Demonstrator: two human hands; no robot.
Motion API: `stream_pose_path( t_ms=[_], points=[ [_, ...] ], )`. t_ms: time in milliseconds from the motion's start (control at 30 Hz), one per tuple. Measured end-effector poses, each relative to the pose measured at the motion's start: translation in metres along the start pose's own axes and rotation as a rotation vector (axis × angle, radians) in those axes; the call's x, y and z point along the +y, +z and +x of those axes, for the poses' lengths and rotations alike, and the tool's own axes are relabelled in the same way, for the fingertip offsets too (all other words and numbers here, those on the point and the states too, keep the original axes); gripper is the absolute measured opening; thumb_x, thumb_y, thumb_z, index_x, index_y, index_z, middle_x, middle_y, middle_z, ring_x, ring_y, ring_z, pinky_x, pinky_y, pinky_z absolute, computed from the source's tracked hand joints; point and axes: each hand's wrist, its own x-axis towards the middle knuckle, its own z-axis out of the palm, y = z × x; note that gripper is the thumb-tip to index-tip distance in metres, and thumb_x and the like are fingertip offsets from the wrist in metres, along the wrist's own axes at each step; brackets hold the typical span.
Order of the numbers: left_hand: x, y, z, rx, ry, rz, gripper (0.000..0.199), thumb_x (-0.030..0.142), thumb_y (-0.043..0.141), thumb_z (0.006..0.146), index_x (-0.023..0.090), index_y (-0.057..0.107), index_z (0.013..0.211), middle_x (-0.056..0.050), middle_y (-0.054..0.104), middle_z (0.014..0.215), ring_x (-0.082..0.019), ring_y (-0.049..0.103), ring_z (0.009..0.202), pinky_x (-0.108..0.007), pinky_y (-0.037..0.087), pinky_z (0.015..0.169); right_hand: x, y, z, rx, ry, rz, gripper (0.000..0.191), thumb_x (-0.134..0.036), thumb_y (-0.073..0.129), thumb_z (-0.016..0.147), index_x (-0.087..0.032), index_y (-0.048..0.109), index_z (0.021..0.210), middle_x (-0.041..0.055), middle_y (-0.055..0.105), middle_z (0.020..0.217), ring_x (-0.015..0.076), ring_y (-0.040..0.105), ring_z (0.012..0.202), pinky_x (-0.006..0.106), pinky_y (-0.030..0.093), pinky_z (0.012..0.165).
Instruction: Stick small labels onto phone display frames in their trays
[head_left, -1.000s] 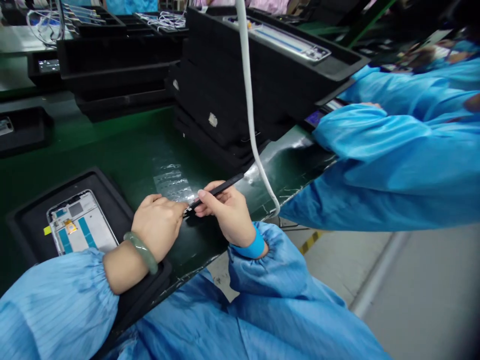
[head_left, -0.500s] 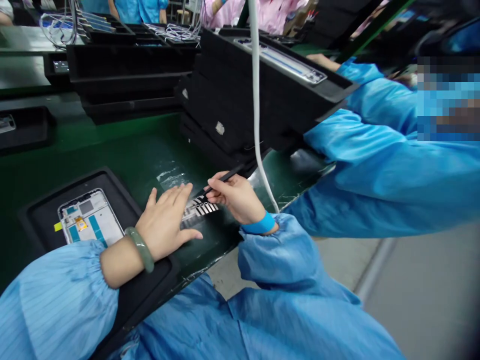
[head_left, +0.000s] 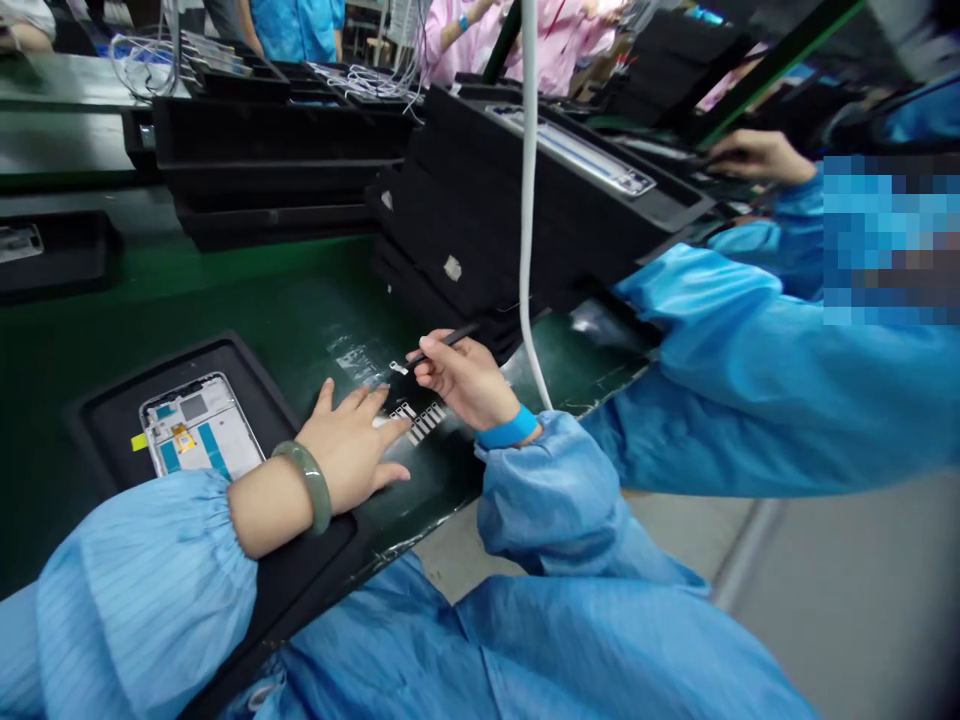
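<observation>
My right hand (head_left: pixel 466 378) is closed on black tweezers (head_left: pixel 448 338), pen-like, above the green tabletop. At their tip is a small white piece (head_left: pixel 398 368), apparently lifted off the surface. My left hand (head_left: pixel 354 437) lies flat with fingers spread, pressing on a clear sheet with rows of small white-edged stickers (head_left: pixel 426 424); part of the sheet is hidden under the fingers. Left of that hand, a phone frame (head_left: pixel 201 432) with teal strips and a yellow tab rests in a black foam tray (head_left: pixel 247 365). My left forearm covers the tray's near side.
Stacked black trays (head_left: pixel 457 200) stand behind my right hand, a phone frame (head_left: pixel 577 150) in the top one. A white cable (head_left: pixel 529 200) hangs in front of them. A co-worker's blue sleeve (head_left: pixel 787 370) reaches in at right. Another black tray (head_left: pixel 60 255) lies far left.
My right hand has drawn the tweezers slightly up and away from the sticker sheet, with a small white piece now at the tip. My left fingers have spread wider. The view has shifted slightly.
</observation>
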Motion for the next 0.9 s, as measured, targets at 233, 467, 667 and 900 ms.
stream_pose_path(
  t_ms=[233,467,667,900],
  points=[
    [-0.004,-0.043,-0.046,0.388,-0.295,-0.996,0.032,0.040,0.047,0.086,0.016,0.054,0.106,-0.007,0.065,0.105,-0.017,0.063,0.095,-0.032,0.051,0.087,-0.016,0.073,-0.015,-0.260,-0.111,0.065,0.025,-0.032,0.072,0.072,-0.017,0.055,0.082,0.0005,0.068,0.077,0.0063,0.062,0.056,0.013,0.053,0.052],
    [-0.027,-0.050,-0.097,0.464,-0.478,-0.957,0.026,0.041,0.051,0.083,0.017,0.060,0.079,-0.003,0.066,0.075,-0.016,0.063,0.073,-0.029,0.052,0.070,-0.017,0.131,-0.023,-0.524,-0.150,-0.163,0.021,-0.026,0.072,0.072,-0.016,0.056,0.082,-0.0009,0.065,0.070,0.0119,0.067,0.062,0.020,0.056,0.058],
    [-0.061,-0.049,-0.133,0.292,-0.476,-0.722,0.032,0.045,0.042,0.087,0.020,0.056,0.100,-0.003,0.064,0.090,-0.018,0.062,0.086,-0.032,0.052,0.075,-0.014,0.154,-0.006,-0.729,-0.126,-0.310,0.020,-0.024,0.068,0.075,-0.015,0.060,0.091,0.0004,0.066,0.072,0.0149,0.068,0.070,0.024,0.057,0.064],
    [-0.098,-0.018,-0.152,0.451,-0.421,-0.021,0.054,0.048,0.048,0.084,0.017,0.038,0.127,-0.014,0.038,0.139,-0.028,0.027,0.134,-0.055,0.023,0.108,0.027,0.181,0.035,-0.573,0.112,-0.089,0.036,-0.032,0.078,0.063,-0.013,0.056,0.084,0.0010,0.066,0.072,0.0119,0.068,0.064,0.019,0.057,0.059]
  ],
)
